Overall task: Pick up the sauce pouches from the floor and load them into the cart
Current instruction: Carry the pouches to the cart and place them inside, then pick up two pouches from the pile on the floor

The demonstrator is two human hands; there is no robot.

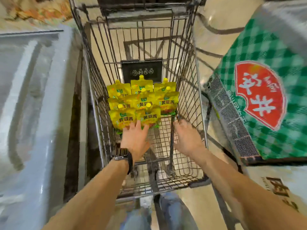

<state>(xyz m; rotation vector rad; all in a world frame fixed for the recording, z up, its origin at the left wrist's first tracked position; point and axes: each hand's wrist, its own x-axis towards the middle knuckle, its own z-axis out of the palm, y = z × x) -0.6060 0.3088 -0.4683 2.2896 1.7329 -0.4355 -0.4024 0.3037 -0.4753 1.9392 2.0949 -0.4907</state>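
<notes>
wire cart point(183, 97), thin metal grid walls and floor. yellow sauce pouches point(144, 103) are inside it: glossy, spouted, overlapping in rows across the far half of the basket floor, below a black plaque point(142, 72). the near half and near-right corner are bare grid. left hand point(135, 138), with a dark watch point(123, 155) on the wrist, has straight fingers touching the bottom edge of the nearest pouches, gripping nothing. right hand point(187, 138) is blurred, released, over bare grid by the right wall. a grey smooth cabinet point(33, 97) sits tight on the cart's left, a green checked carton point(265, 105) close on its right.
</notes>
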